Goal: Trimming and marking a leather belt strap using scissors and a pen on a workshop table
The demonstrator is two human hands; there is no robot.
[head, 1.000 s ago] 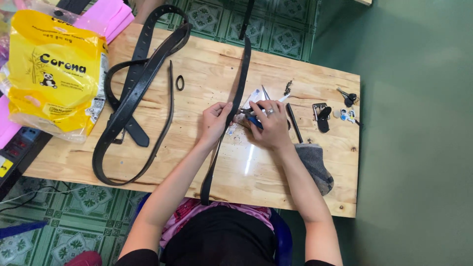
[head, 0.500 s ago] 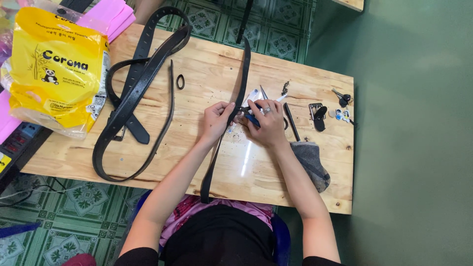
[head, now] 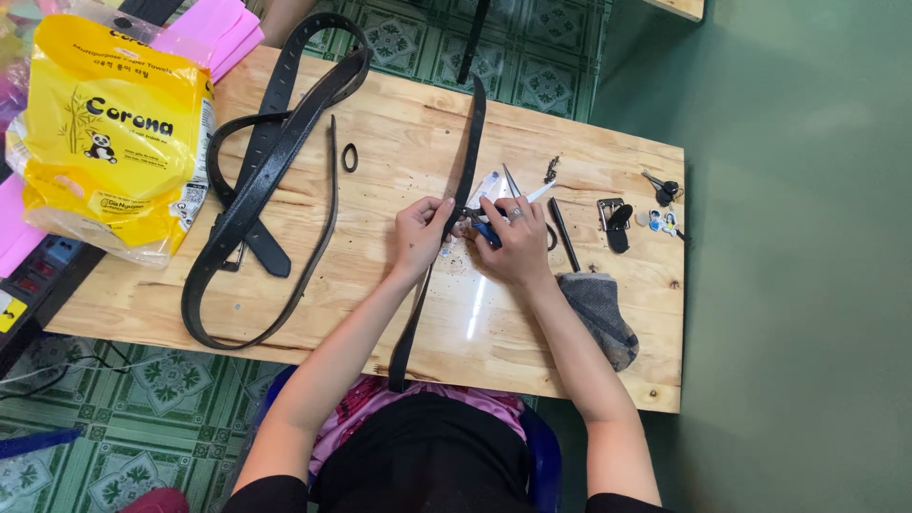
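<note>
We see a long black leather belt (head: 467, 152) lying lengthwise across the middle of the wooden table (head: 399, 123). It is narrow, flat and matte, and it runs from the far edge toward us, passing between both hands and dropping over the near edge toward the lap. Its far end reaches just past the table's far edge.

Open room is uneven. To the left, a pile of black belts (head: 256, 190) loops over much of the board, with a small black loop (head: 350, 157) lying beside it and a yellow package (head: 114, 142) overhanging the left corner. To the right lie a grey cloth (head: 598, 313), a black pen-like tool (head: 563, 233), a metal buckle (head: 613, 220) and a set of keys (head: 663, 195) near the right edge. The near strip of bare wood in front of the hands stays free, and so does the patch between the belt and the pile.

Our left hand (head: 418, 237) rests on the table just left of the belt, its fingers curled and pinching the strap's edge. Our right hand (head: 518, 242) sits just right of it, fingers closed around a small blue-handled tool (head: 480, 228) whose tip meets the belt; we cannot tell exactly what kind of tool it is. Both forearms angle inward from the near edge, forming a narrow V over the strap.
</note>
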